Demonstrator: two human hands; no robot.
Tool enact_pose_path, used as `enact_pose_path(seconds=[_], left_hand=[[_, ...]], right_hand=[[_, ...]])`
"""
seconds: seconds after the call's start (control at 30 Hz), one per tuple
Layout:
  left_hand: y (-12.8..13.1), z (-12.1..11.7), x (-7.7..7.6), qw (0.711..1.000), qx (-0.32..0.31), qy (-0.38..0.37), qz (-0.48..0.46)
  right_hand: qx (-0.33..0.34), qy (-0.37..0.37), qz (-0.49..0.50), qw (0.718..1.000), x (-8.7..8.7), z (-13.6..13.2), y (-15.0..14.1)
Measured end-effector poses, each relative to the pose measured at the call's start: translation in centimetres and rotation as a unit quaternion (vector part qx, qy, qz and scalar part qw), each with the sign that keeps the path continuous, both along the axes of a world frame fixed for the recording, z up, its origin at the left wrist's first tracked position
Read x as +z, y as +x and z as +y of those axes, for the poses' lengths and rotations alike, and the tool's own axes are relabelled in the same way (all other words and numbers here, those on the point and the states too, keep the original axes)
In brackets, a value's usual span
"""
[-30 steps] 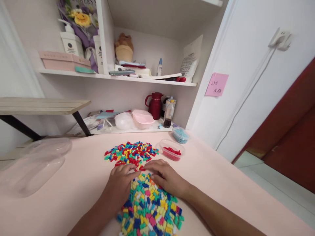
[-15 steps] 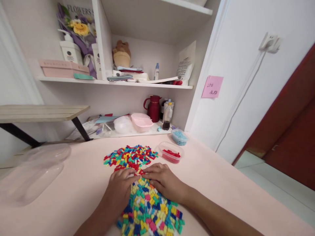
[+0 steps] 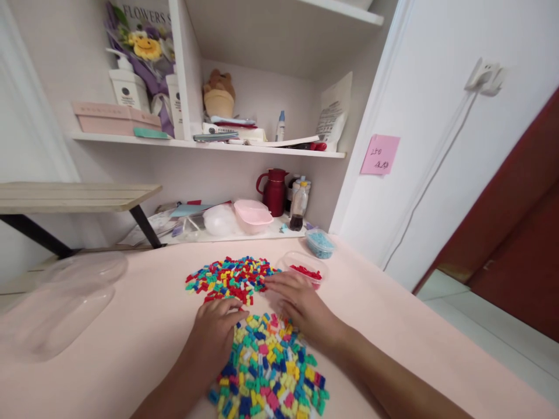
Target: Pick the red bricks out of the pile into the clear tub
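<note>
Small toy building bricks in many colours lie in two piles on the pink tabletop. The far pile (image 3: 233, 273) has many red ones, and the near pile (image 3: 271, 372) is mostly yellow, green and blue. My left hand (image 3: 216, 329) rests palm down between the piles at their left side, fingers out, touching a few red bricks. My right hand (image 3: 308, 305) is held over the right edge of the far pile with its fingers stretched; what lies beneath them is hidden. Just behind it stands a clear tub (image 3: 323, 267) with red bricks inside.
A second clear tub (image 3: 321, 244) holds light blue bricks. Clear plastic containers (image 3: 65, 314) lie at the left by a small wooden stand (image 3: 78, 198). At the back are a pink bowl (image 3: 253, 215), a red jug (image 3: 274, 193) and a bottle (image 3: 299, 206).
My right hand has moved right and away from my left hand, toward the red-brick tub. A gap of bare tabletop now shows between the piles. My left hand has stayed almost still.
</note>
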State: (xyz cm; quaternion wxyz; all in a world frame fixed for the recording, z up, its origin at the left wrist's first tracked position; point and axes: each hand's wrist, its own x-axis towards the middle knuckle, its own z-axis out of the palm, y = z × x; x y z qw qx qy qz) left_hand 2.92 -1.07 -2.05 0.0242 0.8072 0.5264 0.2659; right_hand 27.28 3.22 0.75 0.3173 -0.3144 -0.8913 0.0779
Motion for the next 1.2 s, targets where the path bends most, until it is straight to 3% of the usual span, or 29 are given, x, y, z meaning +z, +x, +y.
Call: enact_pose_path(seconds=[0.1,0.23,0.37,0.5,0.6,0.73,0.93,1.07,1.2], left_hand=[[0.0,0.0,-0.1,1.000,-0.002,0.005,-0.011],[-0.1,0.1,-0.2,1.000,-0.002,0.004,-0.009],[-0.1,0.1,-0.2,1.000,-0.002,0.004,-0.007],[0.0,0.0,0.1,1.000,-0.002,0.005,-0.019],[0.0,-0.2,0.5,0.999,0.017,0.000,-0.052],[-0.1,-0.1,0.7,0.994,0.059,0.003,-0.089],[-0.4,0.6,-0.5,0.990,0.123,0.031,-0.067],[-0.4,0.4,-1.0,0.989,0.143,0.025,-0.017],[-0.2,0.2,-0.8,0.989,0.144,0.012,0.007]], right_hand=[[-0.045,0.036,0.031,0.998,0.5,1.1,1.7],[-0.173,0.079,0.070,0.979,0.2,2.6,3.9],[-0.261,0.063,0.078,0.960,-0.7,3.2,4.9],[-0.222,0.050,0.108,0.968,-0.9,2.5,4.3],[-0.127,0.013,0.123,0.984,-0.7,1.4,2.8],[-0.030,-0.059,0.021,0.998,-1.0,0.0,0.2],[-0.060,-0.028,-0.126,0.990,-1.4,-0.2,-2.2],[-0.044,-0.025,-0.131,0.990,-1.1,-0.2,-2.3],[-0.044,-0.048,-0.069,0.996,-1.5,0.0,-2.0]])
